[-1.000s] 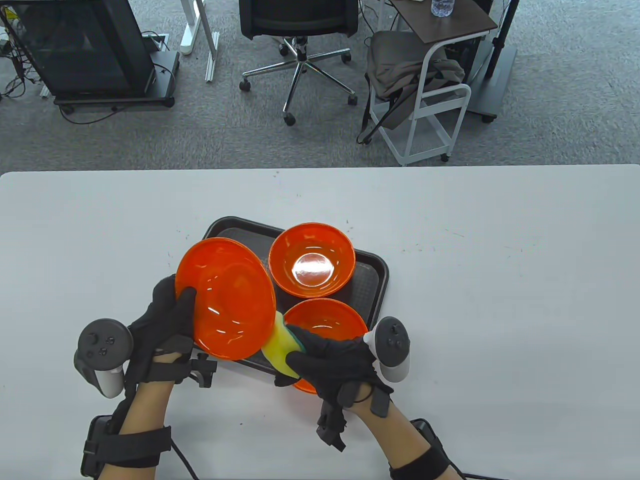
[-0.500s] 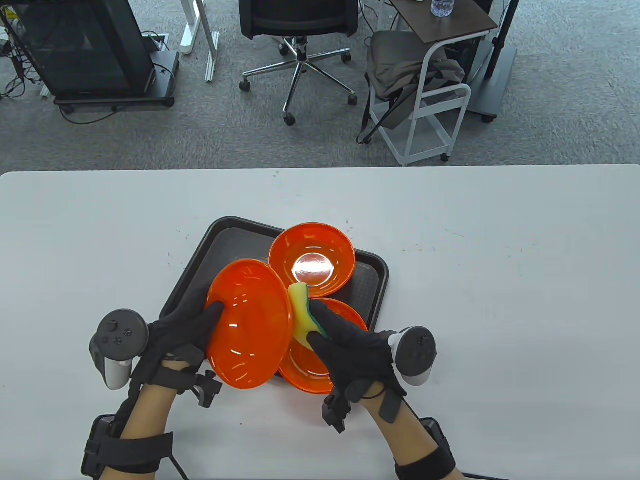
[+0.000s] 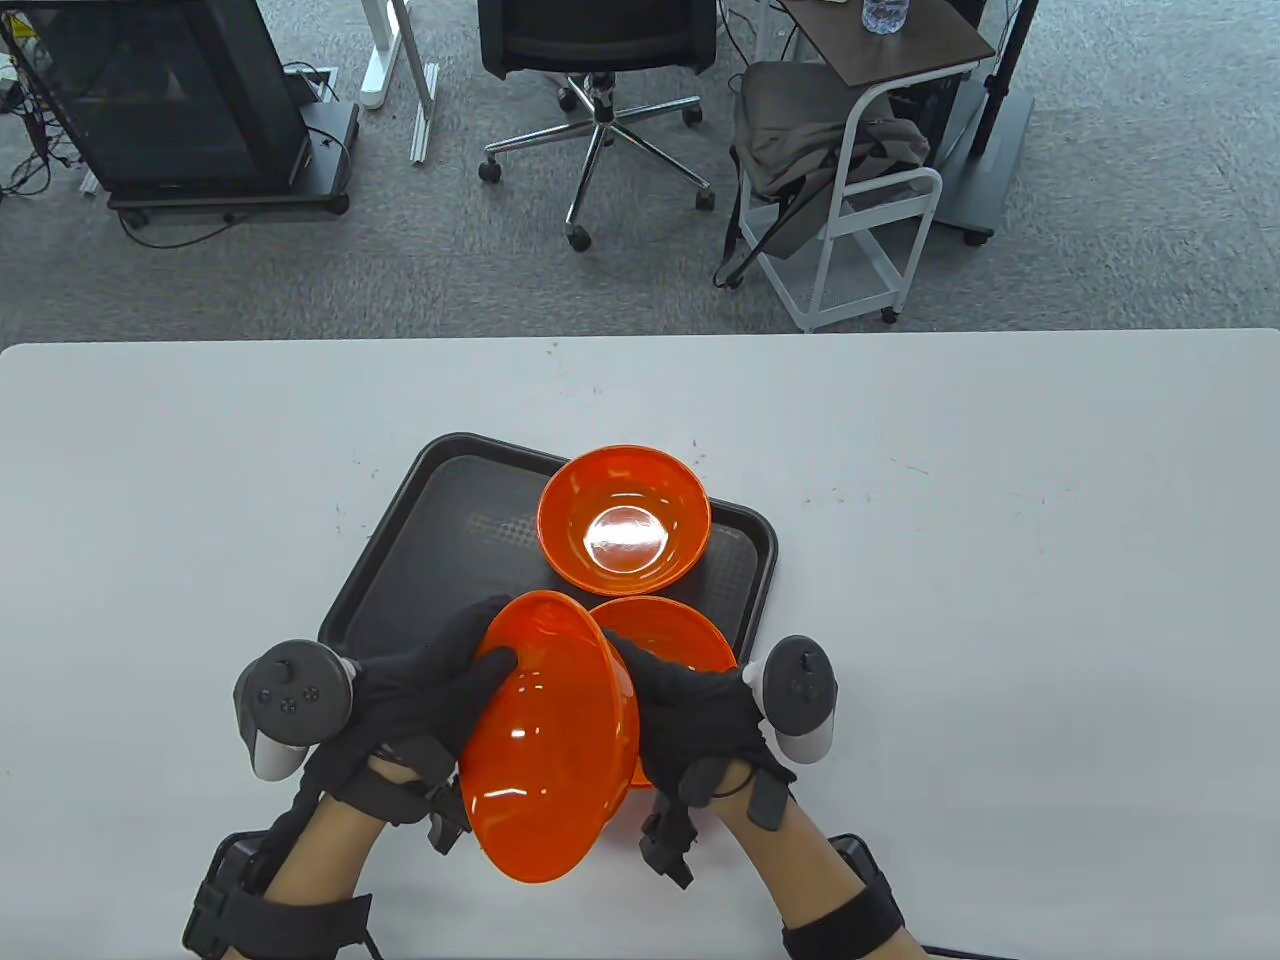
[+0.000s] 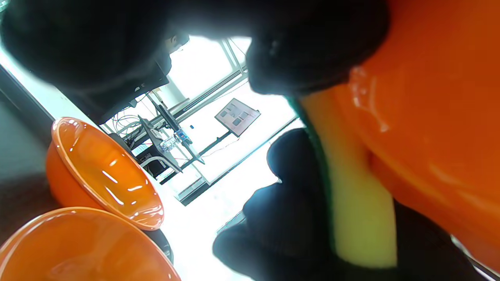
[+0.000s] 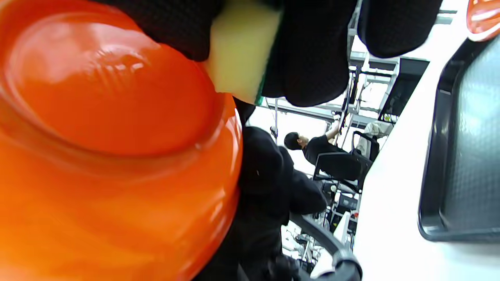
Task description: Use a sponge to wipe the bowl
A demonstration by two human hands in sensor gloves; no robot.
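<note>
Now the held bowl [image 3: 550, 740] has been brought lower and nearer to the person than half a second ago, tipped more on its edge above the near corner of the tray [image 3: 420, 520], so the wiping is judged to be in progress on its outer side. It is gripped by the left hand [image 3: 420, 690] with curled fingers [image 3: 495, 662] at the rim, and it is smooth, glossy orange plastic, round with a low foot ring. On the right, the soft yellow sponge [image 5: 238, 50] with its green layer is pinched by the right hand [image 3: 700, 715] and pressed against the bowl's underside.

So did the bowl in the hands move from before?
Yes. The held bowl came toward the person and rightward, off the tray's left side.
</note>
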